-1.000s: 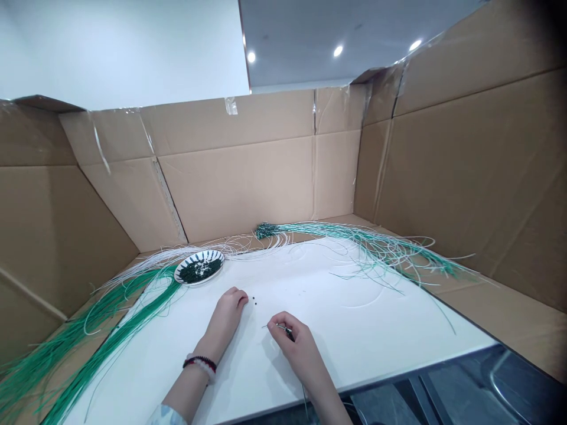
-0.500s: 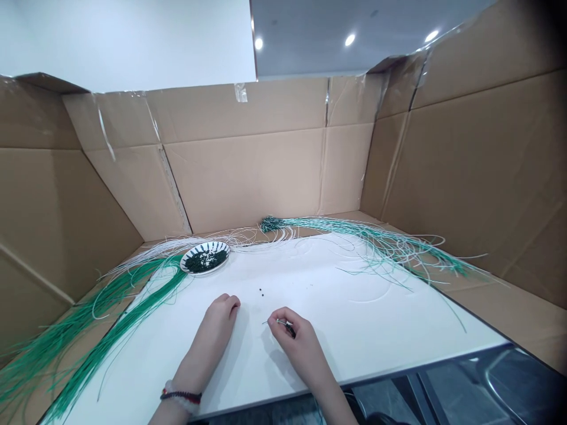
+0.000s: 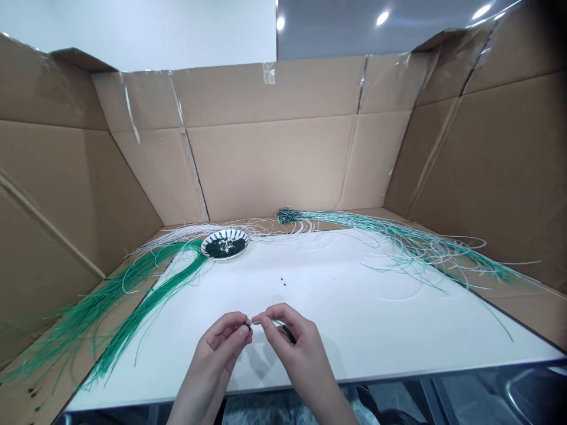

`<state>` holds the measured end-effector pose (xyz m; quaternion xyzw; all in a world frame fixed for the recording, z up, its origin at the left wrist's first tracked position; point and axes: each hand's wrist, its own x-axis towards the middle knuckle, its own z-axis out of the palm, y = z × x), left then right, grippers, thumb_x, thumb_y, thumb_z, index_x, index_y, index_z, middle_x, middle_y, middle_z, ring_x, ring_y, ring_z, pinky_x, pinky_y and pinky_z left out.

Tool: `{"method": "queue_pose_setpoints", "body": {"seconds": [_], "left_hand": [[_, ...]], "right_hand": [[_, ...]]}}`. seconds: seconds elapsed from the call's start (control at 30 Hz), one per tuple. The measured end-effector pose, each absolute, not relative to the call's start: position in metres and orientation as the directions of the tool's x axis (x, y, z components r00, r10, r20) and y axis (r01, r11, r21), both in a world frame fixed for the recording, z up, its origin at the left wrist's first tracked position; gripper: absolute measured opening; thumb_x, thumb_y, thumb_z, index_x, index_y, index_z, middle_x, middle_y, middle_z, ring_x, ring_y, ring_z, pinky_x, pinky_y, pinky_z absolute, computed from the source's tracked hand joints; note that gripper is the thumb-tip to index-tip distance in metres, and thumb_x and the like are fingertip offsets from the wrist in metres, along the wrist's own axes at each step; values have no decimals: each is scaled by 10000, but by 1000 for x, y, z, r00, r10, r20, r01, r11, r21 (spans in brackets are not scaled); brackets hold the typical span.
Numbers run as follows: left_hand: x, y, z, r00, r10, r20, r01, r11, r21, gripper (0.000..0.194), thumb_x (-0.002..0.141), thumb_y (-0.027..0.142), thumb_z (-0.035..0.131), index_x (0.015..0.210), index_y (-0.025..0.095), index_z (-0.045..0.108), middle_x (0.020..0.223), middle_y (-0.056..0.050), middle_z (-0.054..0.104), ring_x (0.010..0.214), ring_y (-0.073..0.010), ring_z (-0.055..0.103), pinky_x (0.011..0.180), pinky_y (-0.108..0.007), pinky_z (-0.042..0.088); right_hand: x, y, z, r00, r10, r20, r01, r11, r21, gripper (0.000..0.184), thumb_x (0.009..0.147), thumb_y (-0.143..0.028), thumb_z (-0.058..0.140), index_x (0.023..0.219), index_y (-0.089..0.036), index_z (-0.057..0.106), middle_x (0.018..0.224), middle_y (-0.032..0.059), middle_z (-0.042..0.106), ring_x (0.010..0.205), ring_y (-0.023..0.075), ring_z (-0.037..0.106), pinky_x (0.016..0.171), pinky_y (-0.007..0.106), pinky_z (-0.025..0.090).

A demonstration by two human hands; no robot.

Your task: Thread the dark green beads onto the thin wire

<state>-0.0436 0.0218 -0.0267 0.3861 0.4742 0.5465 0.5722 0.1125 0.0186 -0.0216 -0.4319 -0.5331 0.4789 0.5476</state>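
Note:
My left hand [image 3: 224,342] and my right hand [image 3: 287,341] meet fingertip to fingertip just above the white board [image 3: 376,330] near its front edge. The left thumb and forefinger pinch a small dark bead [image 3: 247,324]. The right fingers pinch the end of a thin wire [image 3: 283,330], and a dark stretch of it shows under the hand. Two loose dark beads [image 3: 282,282] lie on the board a little beyond the hands. A small striped dish [image 3: 225,244] heaped with dark green beads stands at the back left.
Green and white wire strands [image 3: 133,295] fan across the left side. Another green bundle [image 3: 398,239] sweeps along the back right. Cardboard walls [image 3: 274,153] enclose the board on three sides. A dark floor shows below the front edge.
My left hand left the board near the loose beads and came back to meet the right hand, now pinching a bead. The camera view shifted, so everything sits further right.

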Motion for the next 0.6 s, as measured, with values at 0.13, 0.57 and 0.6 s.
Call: {"method": "queue_pose_setpoints", "body": {"seconds": [0.13, 0.57, 0.6], "left_hand": [[-39, 6, -13, -111, 986, -121, -348, 75, 934, 331, 565, 430, 960, 783, 231, 811, 763, 12, 777, 740, -119, 705, 757, -166, 566], [-28, -11, 11, -294, 953, 69, -316, -165, 934, 248, 542, 342, 973, 690, 251, 795, 694, 46, 750, 717, -108, 688, 680, -107, 534], [-27, -12, 12, -294, 953, 72, -318, -169, 933, 248, 541, 344, 973, 686, 254, 794, 688, 49, 747, 711, -107, 689, 677, -106, 536]], "right_hand": [[101, 10, -18, -33, 983, 178, -90, 175, -981, 276, 908, -453, 644, 837, -188, 676, 766, 32, 662, 767, 190, 590, 598, 249, 418], [83, -12, 2, 86, 977, 197, -115, 206, -972, 169, 875, -366, 647, 844, -220, 728, 839, 50, 774, 759, 182, 686, 606, 238, 462], [83, -13, 2, 88, 977, 195, -109, 204, -973, 167, 873, -366, 646, 846, -225, 730, 829, 43, 770, 757, 179, 676, 595, 238, 448]]}}
